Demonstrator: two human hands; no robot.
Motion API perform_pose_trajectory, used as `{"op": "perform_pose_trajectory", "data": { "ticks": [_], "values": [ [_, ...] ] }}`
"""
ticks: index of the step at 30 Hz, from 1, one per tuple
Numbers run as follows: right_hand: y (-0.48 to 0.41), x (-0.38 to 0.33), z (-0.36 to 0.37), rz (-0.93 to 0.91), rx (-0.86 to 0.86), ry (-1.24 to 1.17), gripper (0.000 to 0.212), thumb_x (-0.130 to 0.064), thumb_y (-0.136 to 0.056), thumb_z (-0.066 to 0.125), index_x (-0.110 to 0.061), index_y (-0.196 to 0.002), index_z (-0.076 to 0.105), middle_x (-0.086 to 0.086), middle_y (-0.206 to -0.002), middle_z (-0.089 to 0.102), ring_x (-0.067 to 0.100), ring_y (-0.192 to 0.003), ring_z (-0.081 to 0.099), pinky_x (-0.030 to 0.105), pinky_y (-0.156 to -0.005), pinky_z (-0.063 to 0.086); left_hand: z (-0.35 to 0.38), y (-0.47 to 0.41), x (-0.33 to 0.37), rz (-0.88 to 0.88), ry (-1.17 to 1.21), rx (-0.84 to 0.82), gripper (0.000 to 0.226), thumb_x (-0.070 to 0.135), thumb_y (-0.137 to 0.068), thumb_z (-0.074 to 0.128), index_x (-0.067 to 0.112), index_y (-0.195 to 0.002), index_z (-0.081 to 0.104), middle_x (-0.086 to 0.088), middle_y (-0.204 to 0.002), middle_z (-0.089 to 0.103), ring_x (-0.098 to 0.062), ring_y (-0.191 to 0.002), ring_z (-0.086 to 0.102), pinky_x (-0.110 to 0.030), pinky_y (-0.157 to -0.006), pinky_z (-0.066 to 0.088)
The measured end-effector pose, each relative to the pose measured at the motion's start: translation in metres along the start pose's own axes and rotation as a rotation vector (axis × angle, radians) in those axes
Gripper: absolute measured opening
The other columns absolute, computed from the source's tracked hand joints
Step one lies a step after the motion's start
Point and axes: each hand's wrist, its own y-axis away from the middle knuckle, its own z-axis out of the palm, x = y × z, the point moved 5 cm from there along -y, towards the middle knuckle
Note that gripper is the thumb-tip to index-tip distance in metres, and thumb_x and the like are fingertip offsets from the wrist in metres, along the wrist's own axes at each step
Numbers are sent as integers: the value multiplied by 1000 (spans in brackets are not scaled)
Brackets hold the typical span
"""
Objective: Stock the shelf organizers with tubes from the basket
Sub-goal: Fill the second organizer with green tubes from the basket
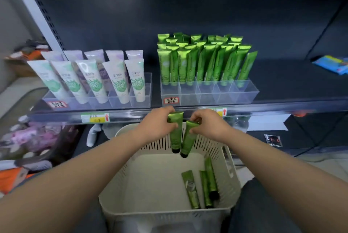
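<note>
On my feed, at the left of the dark store shelf (282,82), I count five white squeeze tubes with green leaf print (118,84) standing caps down in the front row of a clear plastic organizer (120,101). Five pale lilac tubes (114,55) stand in the row behind them. A green and yellow price label (95,117) sits on the shelf edge below.

At frame centre, the left hand (158,123) pinches the crimped top of one glossy green tube with a black cap (176,134). Just beside it, the right hand (209,125) pinches the top of a second green tube (188,140). Both tubes hang caps down, nearly touching, over the far wall of the cream slotted plastic basket (165,215).

Above the hands, a second clear divided organizer (207,95) holds several rows of upright green tubes (207,59), packed too tightly for me to count.

In the basket's lower right corner lie three loose green tubes (206,189), side by side and roughly parallel.

At the right edge of the frame, one blue packet (331,64) lies on the shelf.
</note>
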Motion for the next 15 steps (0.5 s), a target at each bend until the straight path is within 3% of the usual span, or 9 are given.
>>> {"op": "perform_pose_trajectory", "data": {
  "ticks": [6, 9, 13, 15],
  "values": [
    [-15, -34, -58, -98, 98, -24, 20, -11, -81, 71, -13, -101, 66, -1, -92, 61, 16, -85, 57, 25, -67, 40, -53, -20, 22, 41, -30, 86, 36, 22, -91, 60, 13, -124, 50, -2, -90, 58, -14, -74, 56, -23, -57, 36],
    [-23, -47, -85, -147, 151, -35, 16, -9, -82, 69, -11, -98, 67, -2, -86, 59, 15, -83, 54, 22, -69, 36, -78, -30, 34, 57, -49, 150, 46, 21, -92, 57, 10, -135, 42, -12, -111, 61, -23, -90, 57, -25, -72, 39],
    [-35, -59, -113, -177, 206, -83, 17, -8, -85, 66, -11, -102, 66, -1, -88, 59, 15, -83, 53, 23, -75, 37, -105, -44, 46, 70, -38, 218, 44, 17, -93, 54, 10, -134, 39, -10, -108, 58, -25, -87, 57, -26, -70, 37],
    [-41, -65, -125, -182, 250, -84, 22, -9, -87, 63, -11, -108, 64, 0, -97, 60, 13, -85, 53, 21, -74, 37, -115, -53, 49, 63, -58, 244, 44, 16, -94, 53, 9, -135, 39, -10, -111, 54, -27, -100, 55, -23, -75, 34]
  ]
}}
